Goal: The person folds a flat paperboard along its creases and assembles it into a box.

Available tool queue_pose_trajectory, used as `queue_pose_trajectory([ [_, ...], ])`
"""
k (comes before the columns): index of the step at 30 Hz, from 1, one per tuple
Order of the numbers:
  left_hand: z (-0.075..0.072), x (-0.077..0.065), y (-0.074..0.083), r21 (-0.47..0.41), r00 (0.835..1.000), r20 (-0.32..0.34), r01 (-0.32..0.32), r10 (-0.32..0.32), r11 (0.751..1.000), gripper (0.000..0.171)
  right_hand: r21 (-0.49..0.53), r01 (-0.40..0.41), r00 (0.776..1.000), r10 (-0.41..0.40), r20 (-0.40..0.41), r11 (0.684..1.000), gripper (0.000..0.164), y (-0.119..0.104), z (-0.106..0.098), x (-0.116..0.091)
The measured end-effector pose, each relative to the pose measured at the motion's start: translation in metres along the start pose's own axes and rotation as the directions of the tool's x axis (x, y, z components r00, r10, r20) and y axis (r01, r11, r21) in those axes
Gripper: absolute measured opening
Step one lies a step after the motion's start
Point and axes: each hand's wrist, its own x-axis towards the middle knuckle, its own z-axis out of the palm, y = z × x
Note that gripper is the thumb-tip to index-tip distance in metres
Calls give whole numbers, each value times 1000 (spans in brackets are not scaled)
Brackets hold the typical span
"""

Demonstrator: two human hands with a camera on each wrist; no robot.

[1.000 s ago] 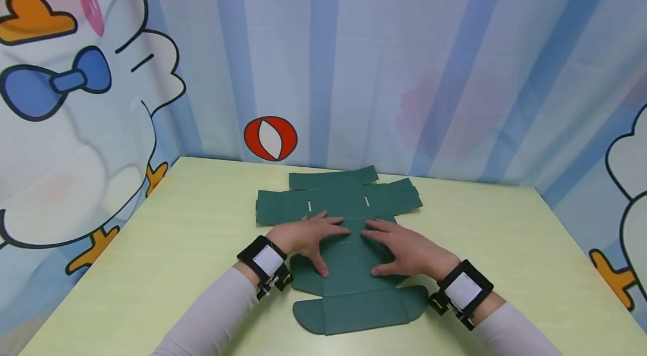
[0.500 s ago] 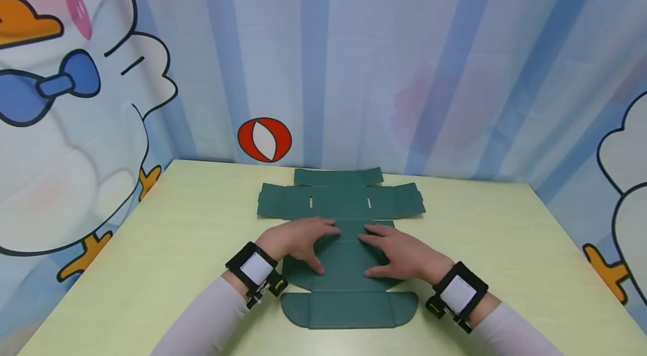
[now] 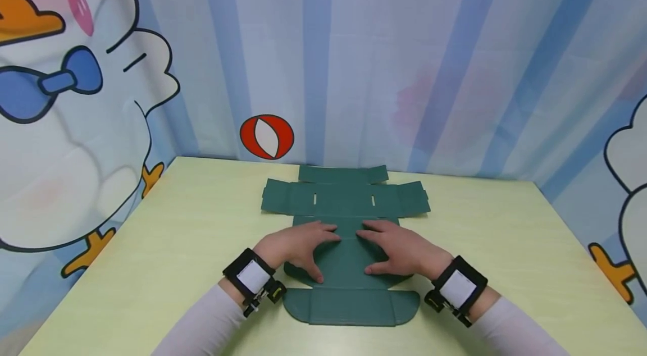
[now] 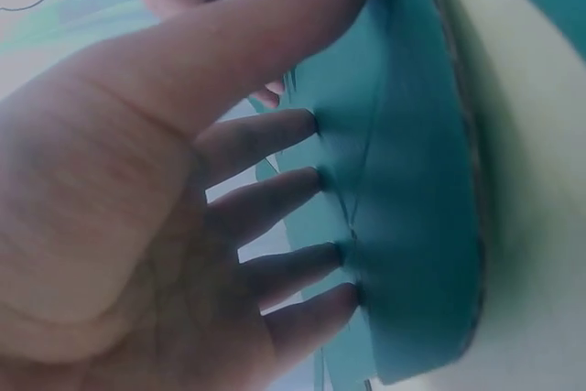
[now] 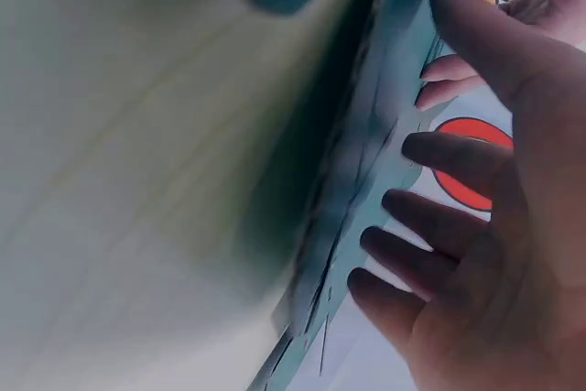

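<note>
On the dial of the head view, a green card point(image 3: 346, 260) lies unfolded on the pale yellow table point(image 3: 202, 227), from the centre down to six o'clock. Its narrow strip point(image 3: 343, 174) points to twelve, its round-ended flap point(image 3: 351, 307) to six. Two slots point(image 3: 315, 199) pierce the wide band point(image 3: 343, 200) below the strip.

The left hand point(image 3: 295, 246) is over the card's nine o'clock side, fingers spread and released, their tips touching the card in the left wrist view. The right hand point(image 3: 401, 246) is over the three o'clock side, its fingers likewise spread and released; whether every tip touches is hard to tell.

Each wrist wears a black band point(image 3: 253, 274). Behind the table at twelve hangs a striped curtain point(image 3: 364, 64), with a duck point(image 3: 76, 176) printed towards ten and a red-and-white ball point(image 3: 267, 137) towards eleven.
</note>
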Motion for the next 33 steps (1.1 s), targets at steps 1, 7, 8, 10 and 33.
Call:
queue_pose_trajectory([
  [1,0,0,-1,-2,1000,-2,-4,4,1000,86,6,12,1000,-12,-2,1000,75,-1,0,1],
  [7,-3,4,-5,-21,999,-21,-35,34,999,83,28,62,998,-62,21,998,75,-4,0,4],
  [8,-5,4,-6,-24,999,-35,-41,40,999,80,29,63,998,-64,25,998,75,-4,1,5],
  [10,-8,7,-11,-25,995,-82,-60,58,998,75,30,62,998,-63,28,998,75,-3,2,5],
  [33,-41,51,-88,-31,912,-302,280,-276,959,61,68,31,998,-35,61,997,76,-3,5,8],
])
